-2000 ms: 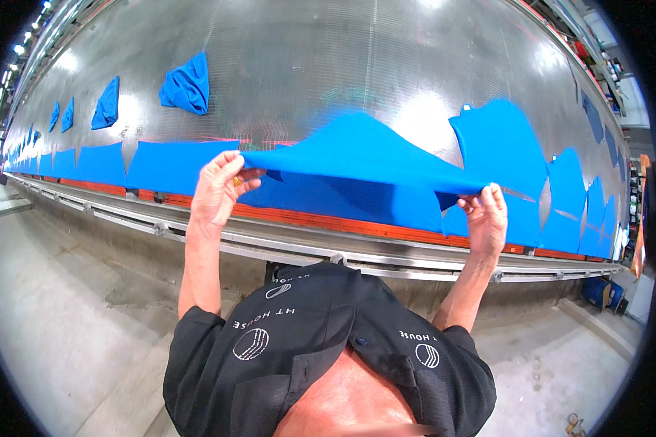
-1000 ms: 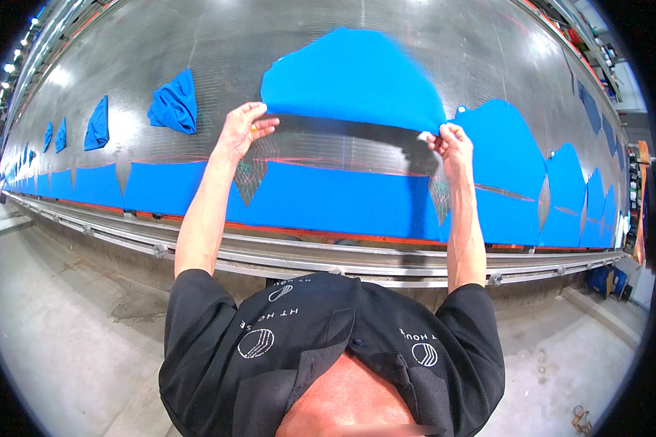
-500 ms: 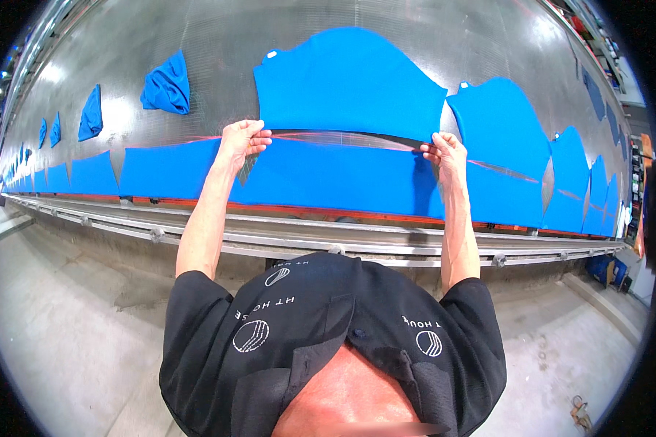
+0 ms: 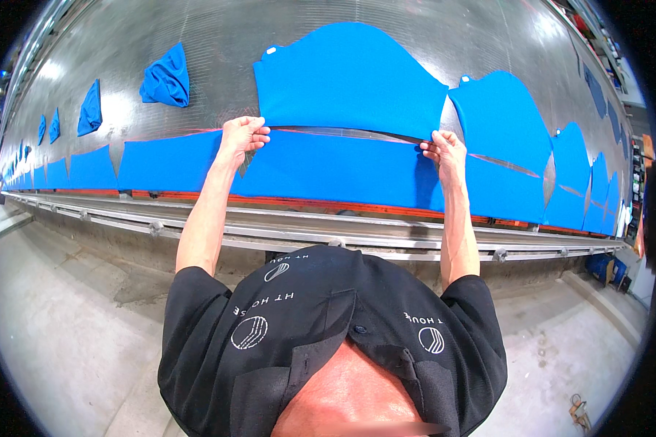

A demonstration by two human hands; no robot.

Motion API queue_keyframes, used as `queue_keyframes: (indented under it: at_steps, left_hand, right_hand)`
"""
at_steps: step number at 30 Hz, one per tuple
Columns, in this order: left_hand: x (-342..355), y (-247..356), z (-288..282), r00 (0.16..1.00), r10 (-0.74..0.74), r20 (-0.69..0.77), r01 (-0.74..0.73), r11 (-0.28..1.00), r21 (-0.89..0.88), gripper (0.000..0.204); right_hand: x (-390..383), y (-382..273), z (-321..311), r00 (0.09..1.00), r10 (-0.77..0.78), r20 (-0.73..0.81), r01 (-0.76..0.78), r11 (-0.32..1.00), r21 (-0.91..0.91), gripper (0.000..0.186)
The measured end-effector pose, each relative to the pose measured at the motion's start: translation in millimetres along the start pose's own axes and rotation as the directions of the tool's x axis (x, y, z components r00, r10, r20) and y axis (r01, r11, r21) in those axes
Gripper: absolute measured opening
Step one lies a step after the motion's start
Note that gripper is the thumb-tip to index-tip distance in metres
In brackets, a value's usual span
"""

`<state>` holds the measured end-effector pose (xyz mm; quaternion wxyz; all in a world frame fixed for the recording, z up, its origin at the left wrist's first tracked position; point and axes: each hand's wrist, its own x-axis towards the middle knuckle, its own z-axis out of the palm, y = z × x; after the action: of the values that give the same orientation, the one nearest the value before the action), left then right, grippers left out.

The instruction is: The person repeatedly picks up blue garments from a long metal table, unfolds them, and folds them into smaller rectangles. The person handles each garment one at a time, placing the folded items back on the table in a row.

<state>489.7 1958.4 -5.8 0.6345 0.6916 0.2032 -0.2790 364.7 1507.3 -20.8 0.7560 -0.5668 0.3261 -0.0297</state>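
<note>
A large blue cut fabric panel [image 4: 350, 80] with a curved far edge lies spread on the dark table, and its straight near edge faces me. My left hand [image 4: 245, 138] pinches the near left corner between thumb and fingers. At the near right corner, my right hand [image 4: 444, 149] grips the same panel, so the edge is stretched between both hands. A small white tag [image 4: 271, 50] sits at the panel's upper left. Just below the held edge runs flat blue fabric [image 4: 335, 167], with a narrow gap showing the table between them.
Crumpled blue fabric pieces [image 4: 166, 76] lie to the left on the dark table [image 4: 222, 44]. Another tagged blue panel [image 4: 499, 116] lies close on the right, with several more beyond. A metal rail [image 4: 328, 234] runs along the table's near edge, between it and me.
Both hands keep hold of the panel's corners. The whole picture has shifted slightly, and the gap below the held edge looks a little narrower.
</note>
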Motion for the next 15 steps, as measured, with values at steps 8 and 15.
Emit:
queue_keyframes:
  at_steps: [8,15]
  left_hand:
    - [-2.3,-0.6,13.6,0.991,0.048,-0.125,-0.025,0.984,0.176,0.02]
    - [-1.9,-0.6,18.5,0.979,0.095,-0.178,-0.04,0.955,0.292,0.02]
  right_hand:
    - [0.6,-0.8,6.2,0.997,-0.02,-0.077,-0.002,0.961,-0.276,0.013]
    - [-8.9,-19.9,10.8,0.995,-0.047,-0.087,-0.025,0.733,-0.68,0.016]
